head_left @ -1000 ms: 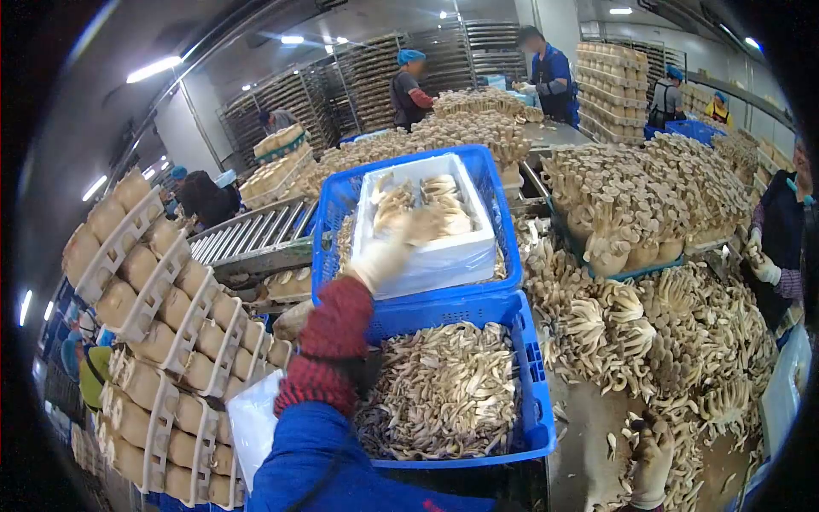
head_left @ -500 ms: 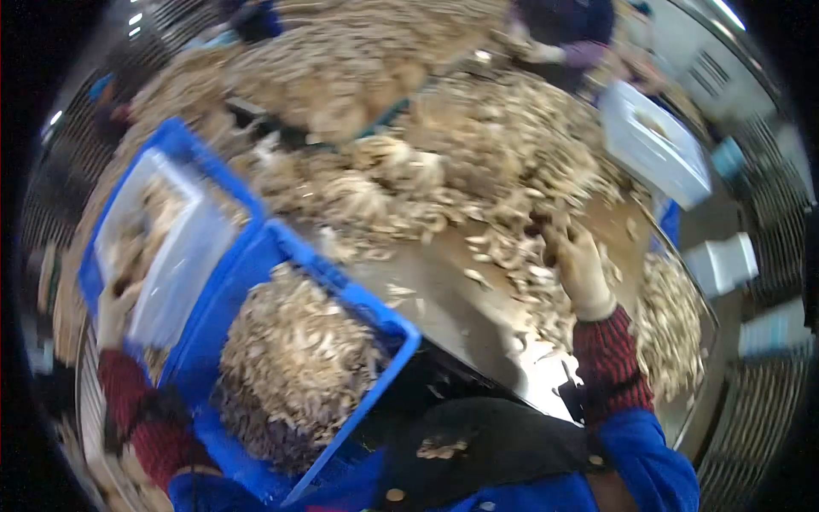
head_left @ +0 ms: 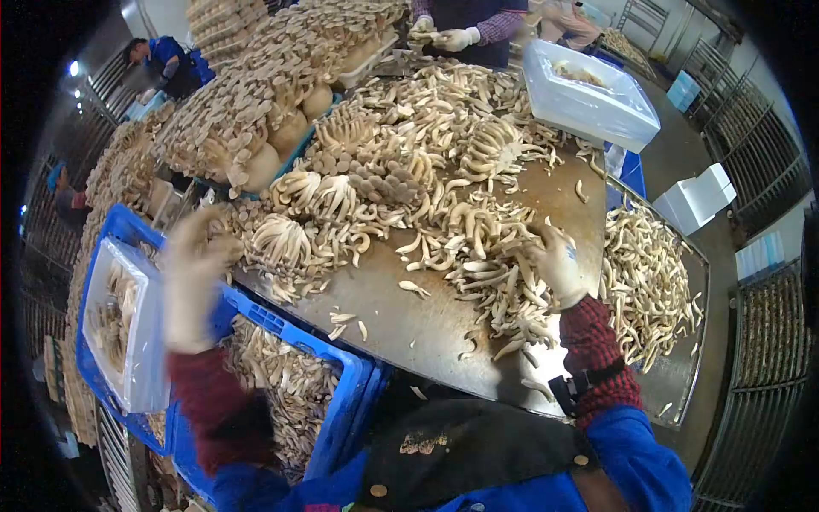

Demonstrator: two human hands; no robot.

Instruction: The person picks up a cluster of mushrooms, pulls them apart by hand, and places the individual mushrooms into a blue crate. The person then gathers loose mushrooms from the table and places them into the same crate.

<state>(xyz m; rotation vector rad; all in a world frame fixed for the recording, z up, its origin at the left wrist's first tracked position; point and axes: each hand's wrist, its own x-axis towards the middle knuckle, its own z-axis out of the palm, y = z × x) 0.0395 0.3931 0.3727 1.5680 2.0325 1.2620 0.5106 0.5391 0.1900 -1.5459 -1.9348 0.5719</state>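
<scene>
From the head view, here we are above a brown-stained, smooth metal table (head_left: 384, 294), and the loose heap of slim, pale, curved mushrooms (head_left: 482, 277) lies at frame centre, immediately left of our right hand (head_left: 559, 269). That's the nearer hand, its gloved fingers bent at the heap's edge; whether they grip a stem, we can't tell. The heap stretches from upper centre down towards lower right, single stems pointing every way.

Over at centre left, well apart from the right, our left hand (head_left: 192, 277) is raised and smeared by blur, so its grip is anyone's guess. Beside it fans a ribbed, cream-coloured mushroom cluster (head_left: 286, 243), stems splayed like fingers.

Lower left, we've got a glossy white foam box (head_left: 147, 346), rectangular and part-filled, and a rigid blue plastic crate (head_left: 348, 388) loaded with limp, greyish-tan mushrooms (head_left: 286, 375).
</scene>
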